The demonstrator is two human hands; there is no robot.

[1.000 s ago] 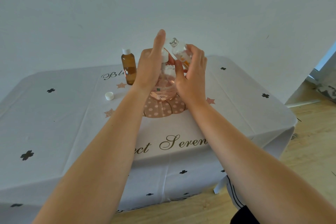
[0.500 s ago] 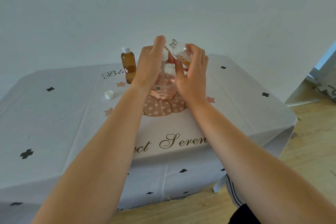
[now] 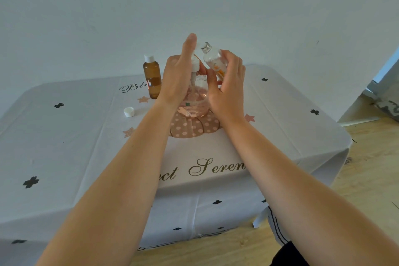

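Note:
A round clear pump bottle [image 3: 195,103] with pink liquid stands on the table's middle. Its white pump head [image 3: 195,63] is raised. My left hand [image 3: 178,75] rests over that pump head with straight fingers pointing up. My right hand [image 3: 227,86] grips a small clear bottle [image 3: 213,59] with an orange label, tilted with its open neck up beside the pump spout. How the spout meets the small bottle's neck is hidden by my left hand.
An amber bottle [image 3: 152,76] with a white cap stands left of my left hand. A loose white cap [image 3: 129,111] lies on the printed white tablecloth [image 3: 64,136]. Wooden floor [image 3: 367,179] shows on the right, a white wall behind.
My left hand pressed the pump head down half a second ago, and now its fingers are straight up again with the pump raised. The right hand keeps the small bottle in place.

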